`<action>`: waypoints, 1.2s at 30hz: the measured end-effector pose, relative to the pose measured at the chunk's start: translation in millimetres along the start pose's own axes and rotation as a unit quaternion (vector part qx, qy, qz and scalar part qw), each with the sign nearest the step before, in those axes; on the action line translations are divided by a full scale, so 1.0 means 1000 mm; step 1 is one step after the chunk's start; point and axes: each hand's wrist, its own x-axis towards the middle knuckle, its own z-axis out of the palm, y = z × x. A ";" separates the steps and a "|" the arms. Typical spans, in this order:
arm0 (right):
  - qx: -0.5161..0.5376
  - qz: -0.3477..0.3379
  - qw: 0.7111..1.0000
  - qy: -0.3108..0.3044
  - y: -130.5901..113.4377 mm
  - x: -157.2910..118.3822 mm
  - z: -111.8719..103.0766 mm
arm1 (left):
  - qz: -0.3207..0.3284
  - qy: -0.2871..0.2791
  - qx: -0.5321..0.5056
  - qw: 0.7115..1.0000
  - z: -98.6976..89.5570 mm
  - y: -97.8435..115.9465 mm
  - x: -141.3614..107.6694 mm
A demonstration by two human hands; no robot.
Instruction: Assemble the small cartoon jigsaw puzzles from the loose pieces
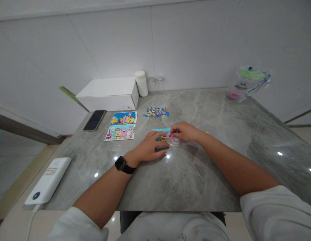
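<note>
Picture puzzle (176, 142), small, flat and bright in pink, blue and yellow, lies on the grey, cloudy-patterned counter (190, 184) in the head view, right under your two hands. Your left hand (152, 146) has a black watch with a black band (120, 163) on its wrist. Its fingers are spread apart, thumb too, over the left side of the puzzle. Your right hand (184, 131) is at the puzzle's right side, with thumb and fingertips close together. I can't tell if they pinch a loose bit, because it is too small to see.

Just past the puzzle is a loose pile of little blue and yellow jigsaw pieces (157, 112). To the left lie two shiny cartoon cards, a deep blue one (124, 117) and, nearer you, a pale green and pink one (120, 133). A flat black phone (94, 119) sits left of them.

My guess is that you are fixing pieces at the puzzle's right side, with many pieces left in the pile. I think the next move needs a light press with the right hand, while the left hand keeps the other side from sliding.
</note>
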 end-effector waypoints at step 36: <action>-0.184 0.014 0.983 0.013 -0.025 -0.011 0.001 | -0.006 -0.021 0.004 1.000 0.000 0.000 0.000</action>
